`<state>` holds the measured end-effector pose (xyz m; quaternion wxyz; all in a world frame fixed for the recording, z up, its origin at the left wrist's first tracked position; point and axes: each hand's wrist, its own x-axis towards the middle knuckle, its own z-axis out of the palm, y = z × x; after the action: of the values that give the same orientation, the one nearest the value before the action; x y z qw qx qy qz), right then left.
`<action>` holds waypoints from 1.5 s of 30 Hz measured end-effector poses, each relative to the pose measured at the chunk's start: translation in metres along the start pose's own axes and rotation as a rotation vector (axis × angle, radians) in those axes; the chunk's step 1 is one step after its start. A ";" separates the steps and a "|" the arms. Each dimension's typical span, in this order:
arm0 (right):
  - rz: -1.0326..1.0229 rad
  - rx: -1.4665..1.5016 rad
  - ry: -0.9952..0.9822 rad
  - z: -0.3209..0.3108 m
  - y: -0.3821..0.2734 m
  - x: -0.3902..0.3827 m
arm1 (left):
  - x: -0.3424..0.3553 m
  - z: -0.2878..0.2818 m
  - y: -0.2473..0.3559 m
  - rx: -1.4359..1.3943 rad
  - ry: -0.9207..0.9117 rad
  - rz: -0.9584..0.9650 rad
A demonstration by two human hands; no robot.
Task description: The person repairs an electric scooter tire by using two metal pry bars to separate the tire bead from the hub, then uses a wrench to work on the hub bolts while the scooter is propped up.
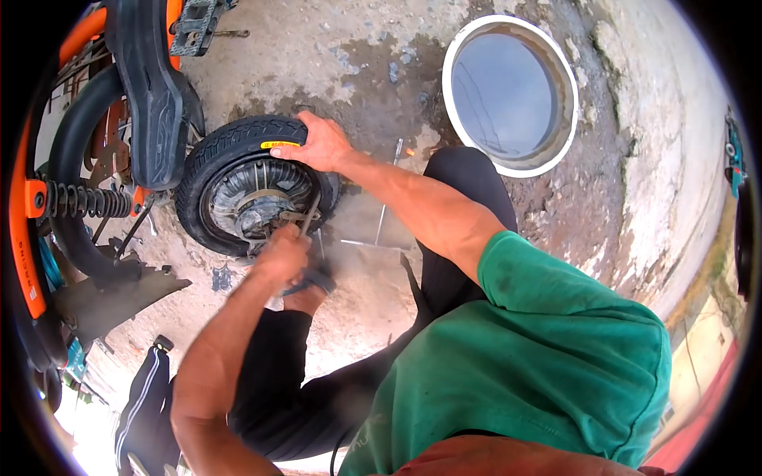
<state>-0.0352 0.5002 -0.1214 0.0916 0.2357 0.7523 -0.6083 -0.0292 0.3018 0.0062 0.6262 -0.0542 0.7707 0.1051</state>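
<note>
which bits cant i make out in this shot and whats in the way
All in the head view:
Lower end of the metal bar: covered by the left hand.
Far side of the wheel: hidden behind its near face.
Bottom of the basin: masked by reflections on the water.
Rest of the orange frame: cut off by the dark left rim.
Teal item: too small, near the right rim.

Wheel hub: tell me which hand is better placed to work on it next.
Left, most likely: the left hand is beside the hub, holding a metal tool, while the right hand grips the tyre's edge farther off.
</note>
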 end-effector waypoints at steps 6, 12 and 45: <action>0.000 -0.015 0.022 0.000 0.008 0.002 | 0.010 0.082 -0.019 -0.441 0.126 -0.077; 0.028 -0.026 0.014 -0.001 0.000 0.000 | 0.028 0.120 -0.043 -0.307 0.249 -0.094; -0.111 0.251 -0.031 0.004 0.030 0.016 | 0.183 0.299 0.017 -0.698 0.856 0.334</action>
<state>-0.0355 0.5041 -0.1550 0.0394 0.1938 0.6805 -0.7055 0.2136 0.3960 -0.2285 0.1785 -0.1730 0.8731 0.4194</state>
